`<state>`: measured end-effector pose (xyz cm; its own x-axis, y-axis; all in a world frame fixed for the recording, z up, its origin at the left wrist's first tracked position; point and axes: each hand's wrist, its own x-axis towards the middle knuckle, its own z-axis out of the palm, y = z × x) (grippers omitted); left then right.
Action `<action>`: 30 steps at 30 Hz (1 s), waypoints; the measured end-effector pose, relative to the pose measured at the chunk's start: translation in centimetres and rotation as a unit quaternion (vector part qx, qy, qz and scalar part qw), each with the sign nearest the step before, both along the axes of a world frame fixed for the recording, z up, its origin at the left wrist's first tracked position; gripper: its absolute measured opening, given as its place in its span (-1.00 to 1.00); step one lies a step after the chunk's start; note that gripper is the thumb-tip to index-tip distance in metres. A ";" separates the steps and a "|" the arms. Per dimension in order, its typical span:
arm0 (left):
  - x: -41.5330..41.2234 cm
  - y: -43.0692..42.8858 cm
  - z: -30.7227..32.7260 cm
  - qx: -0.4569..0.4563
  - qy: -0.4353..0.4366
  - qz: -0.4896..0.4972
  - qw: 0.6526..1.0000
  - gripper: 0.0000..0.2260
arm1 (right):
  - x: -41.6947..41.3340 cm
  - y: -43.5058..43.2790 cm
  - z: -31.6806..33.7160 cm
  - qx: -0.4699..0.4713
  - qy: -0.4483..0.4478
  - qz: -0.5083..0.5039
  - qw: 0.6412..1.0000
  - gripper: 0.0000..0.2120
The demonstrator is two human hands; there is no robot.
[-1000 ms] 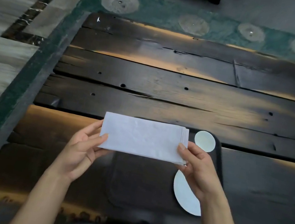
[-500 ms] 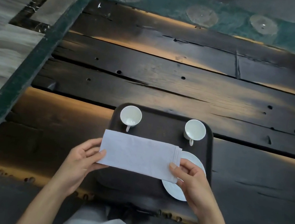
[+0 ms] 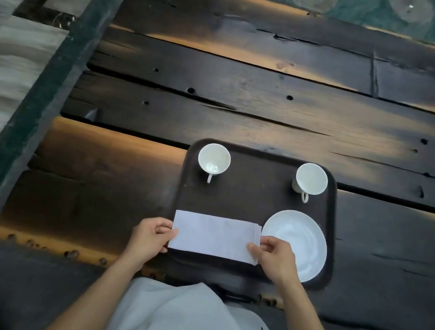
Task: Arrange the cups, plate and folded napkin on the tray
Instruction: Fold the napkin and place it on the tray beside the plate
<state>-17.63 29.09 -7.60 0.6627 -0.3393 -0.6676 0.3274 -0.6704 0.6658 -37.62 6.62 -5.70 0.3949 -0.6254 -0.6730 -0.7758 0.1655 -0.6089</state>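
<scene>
A dark rounded tray (image 3: 248,196) sits on the wooden table. Two white cups stand in its far corners, the left cup (image 3: 213,159) and the right cup (image 3: 311,179), handles toward me. A white plate (image 3: 299,239) lies in the near right corner. The folded white napkin (image 3: 214,236) lies low over the tray's near left part, beside the plate. My left hand (image 3: 151,237) pinches its left edge. My right hand (image 3: 273,254) pinches its right edge and covers part of the plate.
The table (image 3: 251,98) is made of dark, worn planks with gaps and holes. Its left edge drops to a green-bordered carpet (image 3: 32,103) and pale floor. My lap in light clothing (image 3: 188,322) is right under the near edge.
Both hands have lowered the napkin toward me, down onto the near left part of the tray. The cups and plate, partly hidden before, are in full view.
</scene>
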 end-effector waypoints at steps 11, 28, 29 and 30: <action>1.5 -2.8 -1.7 0.093 -0.102 -0.070 0.988 -0.90 | 2.6 0.3 -2.0 -0.135 0.104 0.061 0.983 -0.85; 1.0 -4.6 -1.6 0.145 -0.148 -0.072 0.976 -0.93 | 3.9 -0.5 -2.6 -0.186 0.157 0.128 0.961 -0.86; 0.9 -4.6 -1.7 0.145 -0.151 -0.072 0.975 -0.93 | 3.8 -0.6 -2.6 -0.188 0.155 0.130 0.961 -0.86; 0.8 -4.6 -1.7 0.145 -0.154 -0.071 0.975 -0.92 | 3.8 -0.6 -2.7 -0.187 0.154 0.131 0.961 -0.86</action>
<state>-16.80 24.51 -9.31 0.8070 -0.2699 -0.5253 0.0310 -0.8689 0.4941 -33.82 6.04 -8.36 0.3889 -0.7531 -0.5306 -0.9144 -0.2451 -0.3223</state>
